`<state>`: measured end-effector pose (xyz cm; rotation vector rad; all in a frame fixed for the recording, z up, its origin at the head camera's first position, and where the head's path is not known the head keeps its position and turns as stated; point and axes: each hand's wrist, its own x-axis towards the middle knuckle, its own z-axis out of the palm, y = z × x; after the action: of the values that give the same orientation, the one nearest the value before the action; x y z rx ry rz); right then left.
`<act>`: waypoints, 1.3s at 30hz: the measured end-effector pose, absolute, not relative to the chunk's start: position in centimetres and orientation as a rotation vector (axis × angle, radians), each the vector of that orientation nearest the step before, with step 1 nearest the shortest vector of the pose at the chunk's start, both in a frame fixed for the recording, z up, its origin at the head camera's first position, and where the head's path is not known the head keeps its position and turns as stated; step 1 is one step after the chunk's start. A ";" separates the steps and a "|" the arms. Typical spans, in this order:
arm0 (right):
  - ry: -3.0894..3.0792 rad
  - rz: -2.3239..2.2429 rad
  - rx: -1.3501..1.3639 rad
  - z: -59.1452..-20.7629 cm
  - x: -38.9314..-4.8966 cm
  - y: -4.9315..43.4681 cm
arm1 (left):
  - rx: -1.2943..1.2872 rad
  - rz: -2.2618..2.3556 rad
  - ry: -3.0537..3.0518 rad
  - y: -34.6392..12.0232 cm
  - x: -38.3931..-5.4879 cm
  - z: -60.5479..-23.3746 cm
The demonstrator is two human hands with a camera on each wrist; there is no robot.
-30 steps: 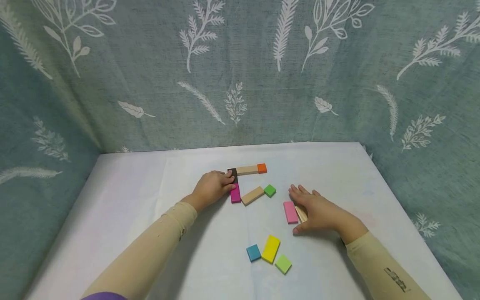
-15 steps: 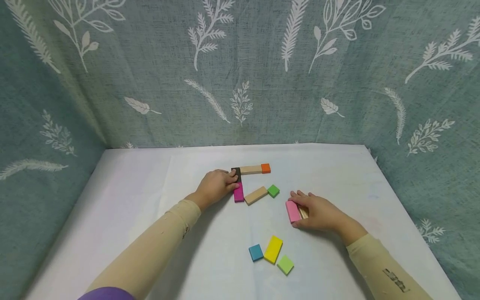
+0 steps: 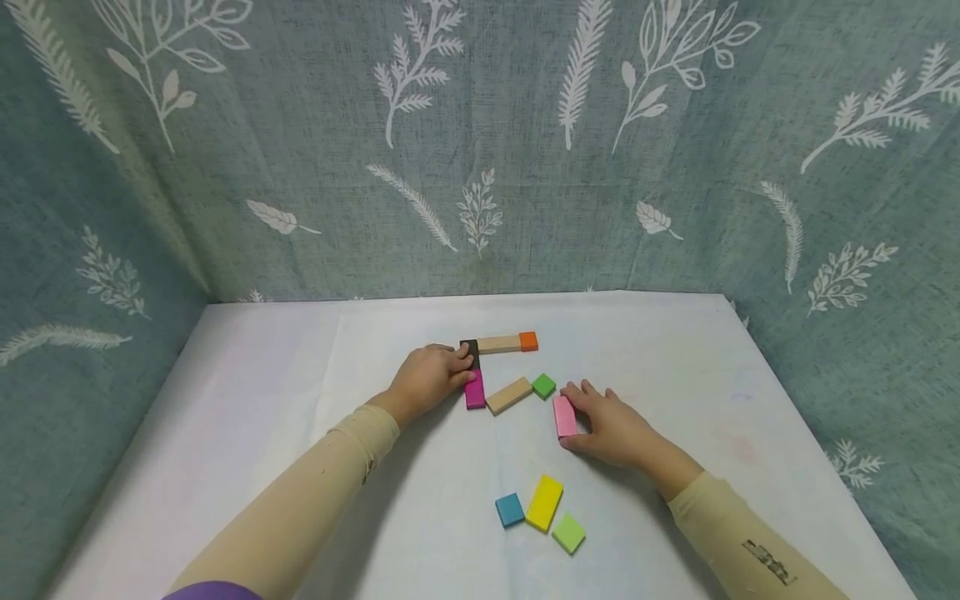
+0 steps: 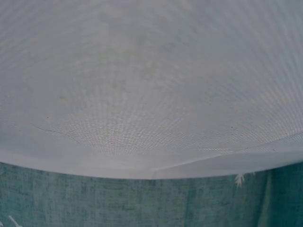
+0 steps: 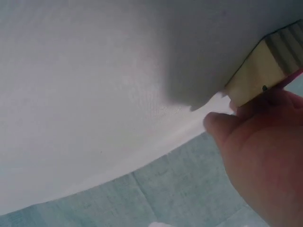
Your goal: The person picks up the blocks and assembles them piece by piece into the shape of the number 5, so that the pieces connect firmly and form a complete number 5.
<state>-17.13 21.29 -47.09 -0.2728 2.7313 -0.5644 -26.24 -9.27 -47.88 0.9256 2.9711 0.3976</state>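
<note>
The beige left sleeve (image 3: 300,502) fits closely, creased at its cuff (image 3: 377,427), with a small dark mark (image 3: 369,470) and purple cloth (image 3: 213,592) higher up; the beige right sleeve (image 3: 726,523) bears dark, illegible print (image 3: 769,562).

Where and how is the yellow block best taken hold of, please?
Probably the long sides of its far half, from above: the yellow block lies flat and elongated, while the blue block and light green block crowd its near half.

Left-hand fingers (image 3: 462,364) partly hide the black block (image 3: 473,349) beyond the yellow block (image 3: 544,503); right of the latter, sleeve print (image 3: 769,561) is too small to read.
</note>
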 end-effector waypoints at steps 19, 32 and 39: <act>2.872 -0.441 -0.291 -46.7 -17.3 20.7 | 0.902 0.428 2.965 -9.1 -26.2 -47.8; 2.867 -0.436 -0.286 -47.0 -17.4 20.7 | 0.897 0.432 2.963 -9.2 -26.2 -48.1; 2.868 -0.412 -0.287 -46.9 -17.5 20.6 | 0.898 0.428 2.963 -9.2 -26.2 -48.1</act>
<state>-17.52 20.56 -46.87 -0.2867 2.8676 -0.4121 -26.19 -9.23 -48.14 0.8985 2.9633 0.4283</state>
